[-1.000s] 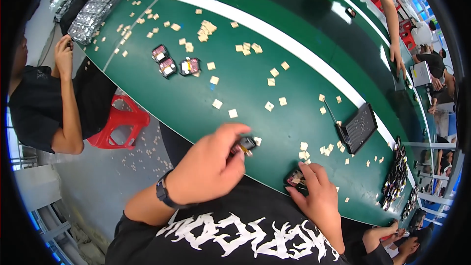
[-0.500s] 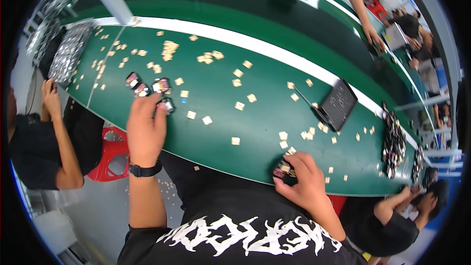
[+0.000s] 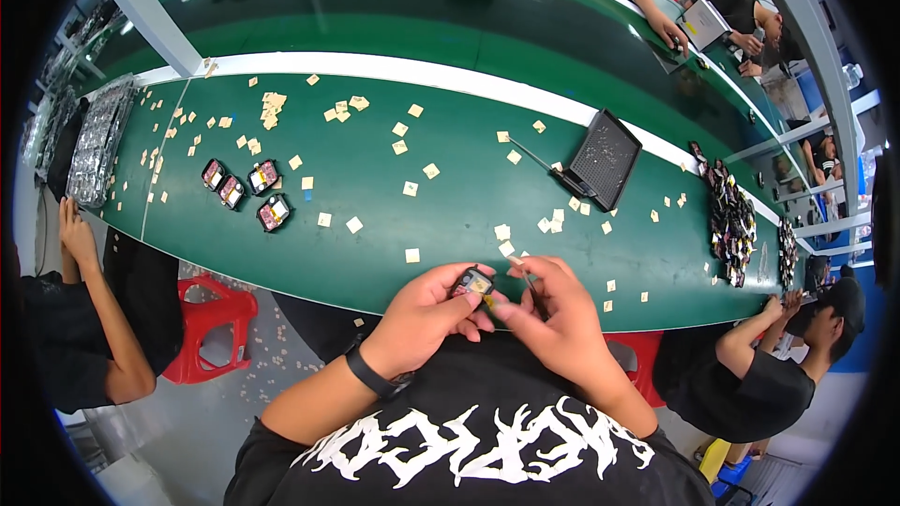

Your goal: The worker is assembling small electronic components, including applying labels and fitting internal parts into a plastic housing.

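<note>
My left hand [image 3: 422, 317], wearing a black wristband, is closed around a small black-cased electronic unit [image 3: 473, 282]. A pale square patch and a bit of yellow show on its open face. Close beside it, my right hand [image 3: 555, 320] pinches a thin dark stick-like tool [image 3: 533, 293], perhaps tweezers. A small tan piece shows near the tool's upper end; whether it is gripped there I cannot tell. My right fingertips are near or touching the unit's side. On the table to the left lie several similar units [image 3: 275, 213], with pinkish and white parts in black cases.
Small cream squares [image 3: 354, 224] lie scattered over the green table [image 3: 375, 262]. A black tray [image 3: 607, 157] with tiny bits stands at the right, a thin rod by it. Dark units are heaped [image 3: 733, 225] farther right, silvery packs [image 3: 101, 136] far left. People sit on both sides.
My left hand has left the units at the left and come to the front centre, where it now holds a unit. My right hand, earlier on a unit, now holds the thin tool.
</note>
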Available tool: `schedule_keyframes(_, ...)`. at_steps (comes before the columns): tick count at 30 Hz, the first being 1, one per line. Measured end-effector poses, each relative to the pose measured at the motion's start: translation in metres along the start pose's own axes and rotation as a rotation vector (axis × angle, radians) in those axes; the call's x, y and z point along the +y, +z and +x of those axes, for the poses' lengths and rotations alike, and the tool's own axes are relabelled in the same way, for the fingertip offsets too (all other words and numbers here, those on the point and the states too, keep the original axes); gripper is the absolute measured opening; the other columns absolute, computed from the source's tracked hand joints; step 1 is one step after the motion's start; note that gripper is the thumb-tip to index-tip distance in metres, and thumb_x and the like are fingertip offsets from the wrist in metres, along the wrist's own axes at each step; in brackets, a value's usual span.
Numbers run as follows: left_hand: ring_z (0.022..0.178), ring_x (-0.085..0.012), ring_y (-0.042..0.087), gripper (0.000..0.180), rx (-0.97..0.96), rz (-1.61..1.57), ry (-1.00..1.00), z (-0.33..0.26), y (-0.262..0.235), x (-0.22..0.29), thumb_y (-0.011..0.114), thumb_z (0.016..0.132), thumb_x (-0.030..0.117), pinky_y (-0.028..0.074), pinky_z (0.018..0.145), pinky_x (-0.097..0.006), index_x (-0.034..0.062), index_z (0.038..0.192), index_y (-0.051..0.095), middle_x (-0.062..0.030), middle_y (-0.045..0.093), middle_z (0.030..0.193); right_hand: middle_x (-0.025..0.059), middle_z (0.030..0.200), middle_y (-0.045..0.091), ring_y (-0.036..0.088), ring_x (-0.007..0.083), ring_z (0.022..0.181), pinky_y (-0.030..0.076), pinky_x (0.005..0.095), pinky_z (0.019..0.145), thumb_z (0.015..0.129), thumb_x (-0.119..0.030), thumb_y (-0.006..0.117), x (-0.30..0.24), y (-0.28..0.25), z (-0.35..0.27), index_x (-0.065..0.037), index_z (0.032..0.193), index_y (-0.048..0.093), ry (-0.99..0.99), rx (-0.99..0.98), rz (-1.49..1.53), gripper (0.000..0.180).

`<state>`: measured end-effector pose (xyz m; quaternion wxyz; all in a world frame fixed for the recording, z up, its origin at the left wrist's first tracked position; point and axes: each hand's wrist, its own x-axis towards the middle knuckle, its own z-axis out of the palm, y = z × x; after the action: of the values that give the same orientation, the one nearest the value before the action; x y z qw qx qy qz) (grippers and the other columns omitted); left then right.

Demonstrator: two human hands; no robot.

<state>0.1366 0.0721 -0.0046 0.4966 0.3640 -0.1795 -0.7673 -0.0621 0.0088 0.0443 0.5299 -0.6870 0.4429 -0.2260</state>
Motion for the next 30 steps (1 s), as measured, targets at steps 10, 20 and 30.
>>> schedule_keyframes(10,0.092,-0.0138,0.067,0.046,0.084,0.536,0.235,-0.007,0.014,0.010,0.052,0.104,-0.001,0.058,0.079,-0.028,-0.0054,0.149,0.045,-0.0145,0.068,0.123,0.0092,0.082,0.071,0.061,0.0116,0.066,0.051,0.0280,0.063,0.103,-0.014,0.064,0.003,0.002,-0.003,0.003,0.106,0.067,-0.030,0.008,-0.015,0.017)
schedule_keyframes(20,0.087,-0.0133,0.068,0.046,0.161,0.617,0.259,0.004,0.014,0.009,0.052,0.103,-0.001,0.058,0.077,-0.028,-0.0061,0.148,0.047,-0.0157,0.069,0.123,0.0018,0.068,0.062,0.048,0.0051,0.060,0.040,0.0268,0.053,0.103,-0.018,0.066,0.012,-0.010,0.011,0.001,0.094,0.060,0.262,0.003,0.007,0.022)
schedule_keyframes(30,0.077,-0.0097,0.065,0.048,0.188,0.638,0.235,0.014,0.014,0.011,0.053,0.102,-0.001,0.056,0.068,-0.025,-0.0049,0.150,0.046,-0.0114,0.071,0.111,0.0144,0.094,0.075,0.072,0.0201,0.080,0.054,0.0320,0.073,0.104,-0.008,0.056,0.008,-0.007,0.021,0.001,0.110,0.049,0.240,-0.224,0.061,0.013)
